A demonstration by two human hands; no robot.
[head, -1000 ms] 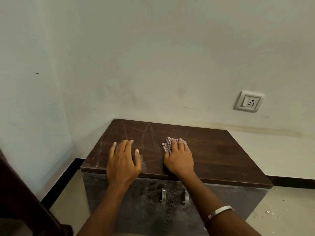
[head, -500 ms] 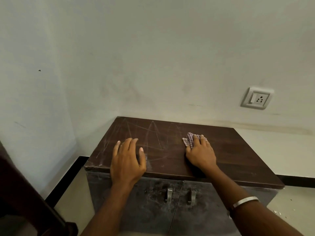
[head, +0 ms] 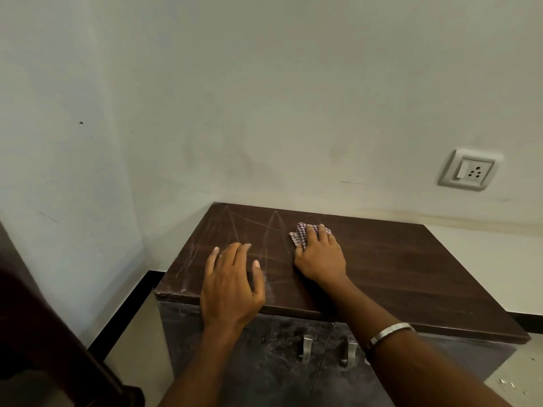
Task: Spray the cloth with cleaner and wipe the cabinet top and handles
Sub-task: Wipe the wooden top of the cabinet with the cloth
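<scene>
Cloth point(head: 302, 234), checked pink and white, lies bunched on the dark cabinet top point(head: 396, 265), about the middle of its width and toward the back, pinned under my right hand point(head: 320, 257). That hand presses flat, fingers extended over the fabric rather than curled round it, which I judge suits wiping: the palm bears down so the cloth drags across the wood. My left hand point(head: 230, 284) is spread open and empty, flat near the front edge, probably bracing me while the other arm reaches. Pale streaks mark the left part of the top; the right part looks darker and cleaner, so I judge the top about half done and the handles not yet wiped. Counting: one cloth, one cabinet, two doors, two metal handles point(head: 307, 346) side by side below the front edge, one wall socket point(head: 468, 170), one bangle point(head: 390, 331) on my right wrist. No cleaner bottle is in view.
</scene>
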